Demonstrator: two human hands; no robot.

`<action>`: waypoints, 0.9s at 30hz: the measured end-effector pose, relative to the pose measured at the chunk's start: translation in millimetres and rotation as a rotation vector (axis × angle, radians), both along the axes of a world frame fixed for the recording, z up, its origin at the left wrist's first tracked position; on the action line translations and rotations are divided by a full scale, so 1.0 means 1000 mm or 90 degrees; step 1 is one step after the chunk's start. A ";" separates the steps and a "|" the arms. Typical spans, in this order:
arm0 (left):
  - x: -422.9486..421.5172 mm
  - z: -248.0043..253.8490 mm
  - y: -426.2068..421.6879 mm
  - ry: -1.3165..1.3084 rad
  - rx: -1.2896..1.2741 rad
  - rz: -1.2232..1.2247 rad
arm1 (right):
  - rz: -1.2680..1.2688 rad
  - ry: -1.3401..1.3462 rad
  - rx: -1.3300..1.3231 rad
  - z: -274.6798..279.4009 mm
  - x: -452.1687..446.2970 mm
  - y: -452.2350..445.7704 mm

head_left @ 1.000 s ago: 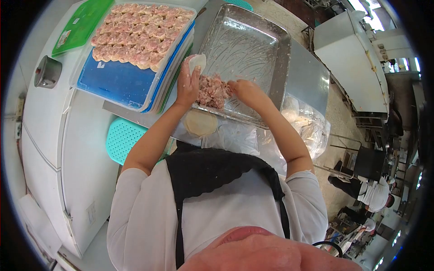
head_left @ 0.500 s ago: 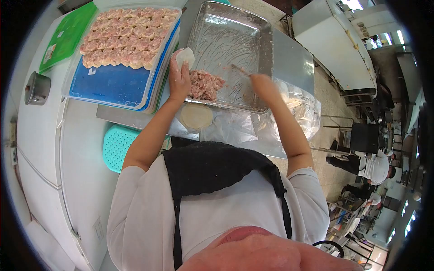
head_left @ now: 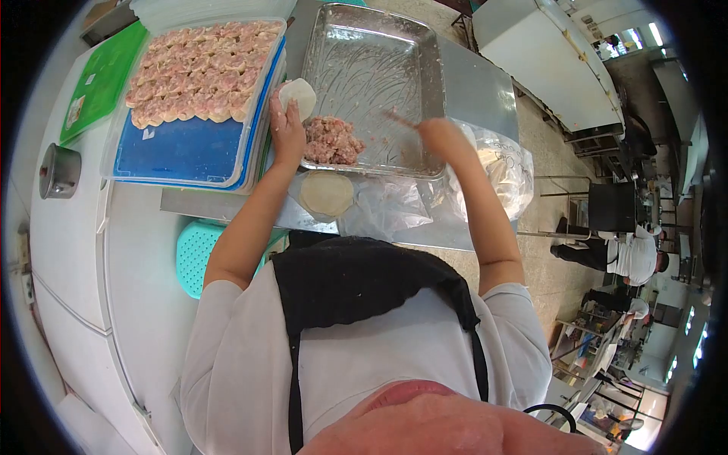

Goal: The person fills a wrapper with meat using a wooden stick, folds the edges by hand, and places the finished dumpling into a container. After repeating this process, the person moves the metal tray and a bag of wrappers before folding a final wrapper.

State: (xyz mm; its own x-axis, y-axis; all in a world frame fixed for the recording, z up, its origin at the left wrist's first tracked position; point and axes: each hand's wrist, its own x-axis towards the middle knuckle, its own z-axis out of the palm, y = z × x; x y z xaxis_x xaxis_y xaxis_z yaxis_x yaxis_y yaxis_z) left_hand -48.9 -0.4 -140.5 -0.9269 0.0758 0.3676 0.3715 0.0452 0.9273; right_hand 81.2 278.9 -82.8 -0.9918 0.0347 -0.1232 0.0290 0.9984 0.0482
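Note:
My left hand (head_left: 287, 135) is closed on a pale round dumpling wrapper (head_left: 299, 98), lying across the fingers by the left wall of a metal tray (head_left: 379, 76). Just right of that hand, a mound of minced meat filling (head_left: 334, 141) sits in the tray's near left corner. Over the tray's right side, my right hand (head_left: 446, 141) grips a thin brownish stick-like tool (head_left: 400, 119); its tip is blurred and points left toward the filling. A stack of round wrappers (head_left: 327, 194) lies on plastic in front of the tray.
Rows of filled dumplings (head_left: 201, 72) cover the far part of a blue-lined container (head_left: 182, 152) at left. Nearby are a green lid (head_left: 102, 83), a metal pot (head_left: 61, 171) and a turquoise perforated stool (head_left: 199, 258). A plastic bag (head_left: 504, 174) lies right. Other people (head_left: 633, 256) stand in the background.
The whole view has shifted slightly. The wrapper in my left hand now faces up more broadly. My right hand still holds the tool above the tray, a little differently angled.

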 end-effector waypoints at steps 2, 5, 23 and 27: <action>-0.001 -0.004 0.003 0.026 -0.017 0.024 | -0.067 0.033 0.008 -0.008 -0.003 0.008; -0.001 -0.008 0.005 0.000 -0.002 0.032 | -0.037 0.068 -0.012 -0.036 0.003 -0.016; 0.007 -0.003 0.006 0.041 -0.068 0.054 | 0.203 -0.104 -0.079 0.012 0.019 -0.068; 0.009 -0.003 0.010 0.006 -0.015 0.049 | 0.182 -0.022 -0.178 -0.038 -0.015 -0.083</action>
State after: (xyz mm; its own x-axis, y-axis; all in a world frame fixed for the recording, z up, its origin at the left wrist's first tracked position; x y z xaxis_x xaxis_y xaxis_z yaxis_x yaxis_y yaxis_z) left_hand -39.5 9.4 -143.1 -0.9265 0.0134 0.3760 0.3755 0.0957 0.9219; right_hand 66.0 196.1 -120.6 -0.9516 -0.2822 -0.1217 -0.2495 0.9407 -0.2298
